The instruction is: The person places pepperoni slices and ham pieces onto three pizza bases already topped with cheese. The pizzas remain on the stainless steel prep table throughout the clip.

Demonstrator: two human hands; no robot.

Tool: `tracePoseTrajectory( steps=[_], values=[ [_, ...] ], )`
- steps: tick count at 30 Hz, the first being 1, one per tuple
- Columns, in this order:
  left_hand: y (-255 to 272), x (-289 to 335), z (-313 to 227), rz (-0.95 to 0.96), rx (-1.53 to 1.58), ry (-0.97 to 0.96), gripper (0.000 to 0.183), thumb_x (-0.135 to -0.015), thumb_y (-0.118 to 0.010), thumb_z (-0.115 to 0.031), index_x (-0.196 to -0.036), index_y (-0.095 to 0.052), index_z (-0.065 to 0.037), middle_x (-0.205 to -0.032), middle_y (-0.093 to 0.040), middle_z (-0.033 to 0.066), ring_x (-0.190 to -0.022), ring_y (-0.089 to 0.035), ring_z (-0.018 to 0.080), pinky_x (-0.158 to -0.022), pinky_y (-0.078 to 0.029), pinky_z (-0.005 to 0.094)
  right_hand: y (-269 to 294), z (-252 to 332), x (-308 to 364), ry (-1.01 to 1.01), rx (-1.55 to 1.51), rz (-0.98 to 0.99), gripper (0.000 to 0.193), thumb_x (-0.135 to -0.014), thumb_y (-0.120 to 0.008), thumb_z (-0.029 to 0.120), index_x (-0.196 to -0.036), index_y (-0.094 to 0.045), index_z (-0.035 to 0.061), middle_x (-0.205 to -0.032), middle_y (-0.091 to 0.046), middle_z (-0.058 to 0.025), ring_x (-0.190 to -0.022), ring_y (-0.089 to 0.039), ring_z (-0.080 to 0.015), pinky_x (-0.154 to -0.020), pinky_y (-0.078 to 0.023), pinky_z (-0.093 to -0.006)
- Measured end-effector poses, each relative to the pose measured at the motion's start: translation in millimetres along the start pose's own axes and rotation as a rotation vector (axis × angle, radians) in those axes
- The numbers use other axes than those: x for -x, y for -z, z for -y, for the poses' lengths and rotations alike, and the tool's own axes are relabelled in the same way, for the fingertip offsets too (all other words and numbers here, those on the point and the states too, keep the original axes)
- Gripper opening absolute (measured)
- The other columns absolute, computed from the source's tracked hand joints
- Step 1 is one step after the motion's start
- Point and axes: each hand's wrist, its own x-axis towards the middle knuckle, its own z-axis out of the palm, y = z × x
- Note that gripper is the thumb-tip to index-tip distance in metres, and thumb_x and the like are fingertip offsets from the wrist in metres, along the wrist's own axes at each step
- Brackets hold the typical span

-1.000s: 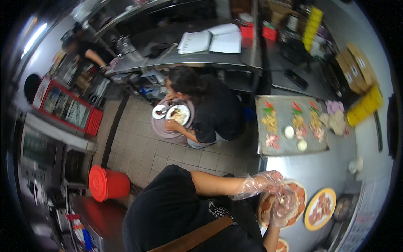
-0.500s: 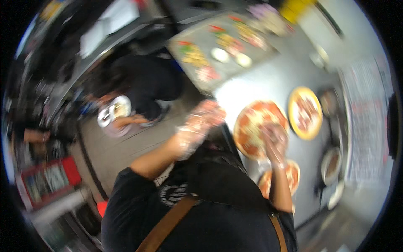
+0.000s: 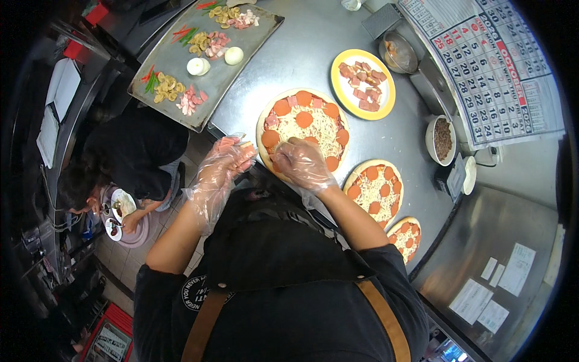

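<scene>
A large uncooked pizza (image 3: 313,130) lies on the steel counter, topped with shredded cheese, round pepperoni slices and a few square ham pieces along its far and left edges. My right hand (image 3: 300,161), in a clear plastic glove, is over the pizza's near part with its fingertips drawn together; whatever they pinch is hidden. Beside the pizza's left edge, my left hand (image 3: 224,161), gloved too, is closed around several pink ham pieces (image 3: 240,153). Two smaller pizzas with pepperoni and cheese, a middle one (image 3: 386,193) and a nearer one (image 3: 405,238), lie to the right.
A yellow-rimmed plate (image 3: 335,87) of cut meat stands beyond the pizza. Back left, a metal tray (image 3: 226,84) carries vegetables, chopped ham and eggs. A bowl of ground meat (image 3: 441,140) and a metal bowl (image 3: 399,51) stand along the wall. Another person (image 3: 139,145) bends over plates at left.
The view has turned and sharpened, bringing the wall calendar and the smallest pizza into fuller sight. My right hand has shifted toward the large pizza's near left part. My left hand stays beside it.
</scene>
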Motion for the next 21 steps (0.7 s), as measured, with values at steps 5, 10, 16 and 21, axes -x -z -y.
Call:
tracePoseTrajectory(
  steps=[5, 10, 16, 21],
  values=[
    [-7, -1, 8, 0.003, -0.007, -0.006, 0.040, -0.099, -0.068, -0.003, -0.136, -0.053, -0.008, -0.130, -0.069, 0.0152, -0.117, -0.074, 0.0275, -0.097, -0.062, 0.0391, -2, 15, -9, 0.100, 0.301, -0.111, 0.014, -0.089, -0.076, 0.020, -0.090, -0.071, 0.0062, -0.084, -0.067, -0.0138, -0.075, -0.070, -0.0321, -0.065, -0.057, -0.0446],
    [-22, 0, 12, 0.069, -0.067, -0.012, 0.037, -0.102, -0.068, -0.004, -0.136, -0.053, -0.008, -0.126, -0.069, 0.0118, -0.116, -0.073, 0.0241, -0.096, -0.062, 0.0364, 18, 35, -10, 0.025, -0.146, -0.172, 0.015, -0.090, -0.077, 0.015, -0.101, -0.073, 0.0058, -0.091, -0.070, -0.0143, -0.081, -0.072, -0.0352, -0.069, -0.058, -0.0465],
    [-42, -1, 8, 0.123, -0.079, 0.028, 0.038, -0.103, -0.070, -0.008, -0.138, -0.055, -0.005, -0.121, -0.068, 0.0091, -0.112, -0.072, 0.0194, -0.095, -0.062, 0.0344, 22, 27, 3, -0.136, -0.264, -0.179, 0.012, -0.090, -0.076, 0.011, -0.099, -0.072, 0.0047, -0.093, -0.070, -0.0156, -0.086, -0.072, -0.0361, -0.075, -0.057, -0.0464],
    [-43, -9, 12, 0.234, -0.100, 0.039, 0.037, -0.104, -0.068, -0.009, -0.138, -0.054, -0.003, -0.123, -0.068, 0.0102, -0.115, -0.071, 0.0210, -0.099, -0.061, 0.0364, 26, 24, 13, -0.222, -0.332, -0.166, 0.011, -0.093, -0.072, 0.013, -0.098, -0.072, 0.0027, -0.094, -0.072, -0.0164, -0.088, -0.071, -0.0329, -0.079, -0.056, -0.0430]
  ],
)
